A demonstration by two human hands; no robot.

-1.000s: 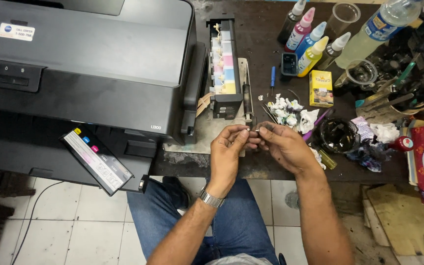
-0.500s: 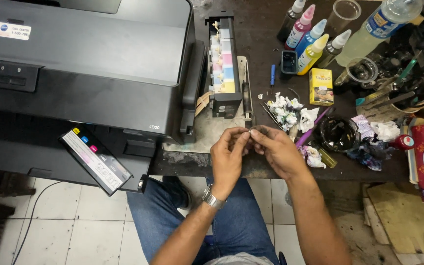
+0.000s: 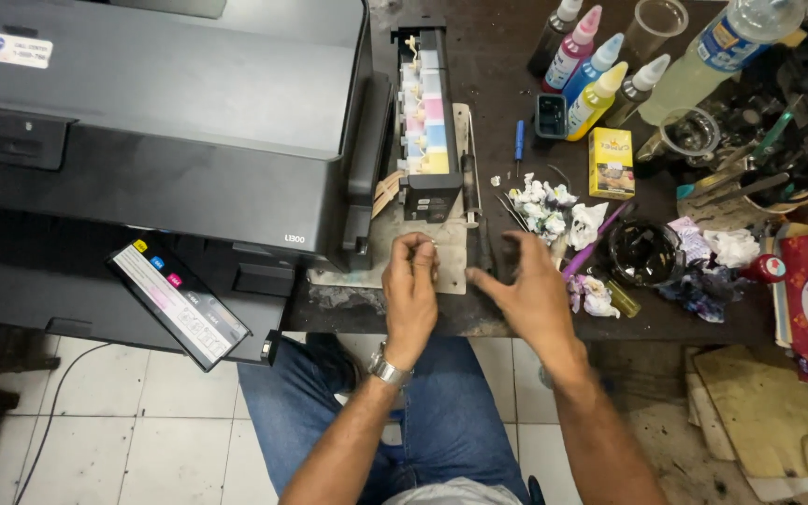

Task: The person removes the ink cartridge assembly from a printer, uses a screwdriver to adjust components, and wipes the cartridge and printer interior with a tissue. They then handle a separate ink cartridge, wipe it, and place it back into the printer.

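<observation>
A person's left hand [image 3: 411, 285] pinched a tiny, indistinct part beside the large black printer [image 3: 161, 122], its detached ink-tank block [image 3: 425, 122] lying just beyond. The right hand [image 3: 527, 290], fingers spread and empty, hovered near stained tissue wads [image 3: 544, 206]; reassembly looked unfinished.

The printer [image 3: 161, 122] is black. Beside it the ink tank box [image 3: 425, 122] shows pink, blue and yellow parts. The tabletop [image 3: 507, 56] is dark brown. The ink bottles [image 3: 584, 70] have black, pink, blue and yellow ink. A small box [image 3: 611, 163] is yellow. The crumpled tissues [image 3: 544, 206] are white with ink spots. The jeans [image 3: 441, 421] are blue. The floor tiles [image 3: 142, 430] are white.
</observation>
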